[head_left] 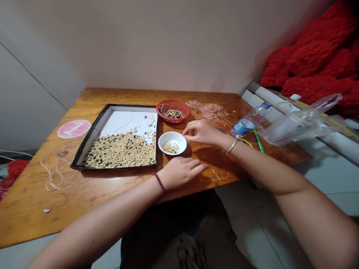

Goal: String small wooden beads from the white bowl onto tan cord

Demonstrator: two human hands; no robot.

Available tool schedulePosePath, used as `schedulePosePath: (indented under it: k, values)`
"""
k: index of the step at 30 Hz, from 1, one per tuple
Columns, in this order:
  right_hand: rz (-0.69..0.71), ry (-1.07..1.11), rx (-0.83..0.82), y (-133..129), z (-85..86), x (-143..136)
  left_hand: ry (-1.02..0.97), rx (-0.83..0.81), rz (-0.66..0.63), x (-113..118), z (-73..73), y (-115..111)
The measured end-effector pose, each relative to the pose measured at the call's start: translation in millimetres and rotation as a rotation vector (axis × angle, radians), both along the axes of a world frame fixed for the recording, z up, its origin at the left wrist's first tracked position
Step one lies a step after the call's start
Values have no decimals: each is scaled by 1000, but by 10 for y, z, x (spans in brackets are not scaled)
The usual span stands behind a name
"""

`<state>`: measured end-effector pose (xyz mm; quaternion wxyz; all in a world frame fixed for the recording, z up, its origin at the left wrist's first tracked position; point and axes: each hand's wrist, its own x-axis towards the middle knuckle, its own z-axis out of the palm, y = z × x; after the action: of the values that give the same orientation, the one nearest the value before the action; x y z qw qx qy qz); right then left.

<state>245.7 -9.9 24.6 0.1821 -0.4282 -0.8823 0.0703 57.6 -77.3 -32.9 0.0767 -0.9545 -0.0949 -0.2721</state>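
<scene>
A small white bowl (pixel 160 145) holds some cream beads (pixel 171 148) and a few dark ones. My right hand (pixel 202 131), with a bangle at the wrist, has its thumb and forefinger pinched at the bowl's right rim. Just below the bowl, my left hand (pixel 181 173) rests low over the table with fingers stretched out, nothing visible in them. Left of the bowl lies a black-edged tray (pixel 117 118) with many cream, black, green and orange beads (pixel 123 151). Behind the bowl stands a red basket (pixel 174 120) containing strung dark and light beads (pixel 171 113).
A tangle of pink cord (pixel 209 111) lies behind my right hand. A water bottle (pixel 246 123), a green pen-like tool (pixel 258 140) and a plastic bag (pixel 291 127) are at the right. Loose cord (pixel 60 164) and a pink round label (pixel 73 128) lie at the left.
</scene>
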Motion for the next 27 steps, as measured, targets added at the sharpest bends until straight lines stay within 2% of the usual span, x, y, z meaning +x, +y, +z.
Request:
schedulePosePath:
  k: [3, 5, 7, 13, 16, 19, 23, 27]
  values:
    - [57, -54, 7, -17, -74, -393, 84, 12, 29, 2, -7, 0]
    - [29, -87, 9, 0, -153, -480, 96, -2, 50, -3, -7, 4]
    - [-18, -29, 17, 14, -229, -456, 109, -21, 59, -6, -8, 5]
    - [-195, 439, 124, -36, -408, -170, 148, -51, 60, -16, 7, -8]
    - [-297, 585, 139, -25, -529, -59, 162, -62, 87, -42, 23, 0]
    - [-361, 560, 140, 6, -636, -14, 163, 21, 92, -58, 26, 23]
    - [-352, 445, 165, -16, -713, -37, 201, 161, 86, -35, 72, -12]
    - [-338, 372, 117, -44, -729, -42, 317, 132, 148, -3, 310, -344]
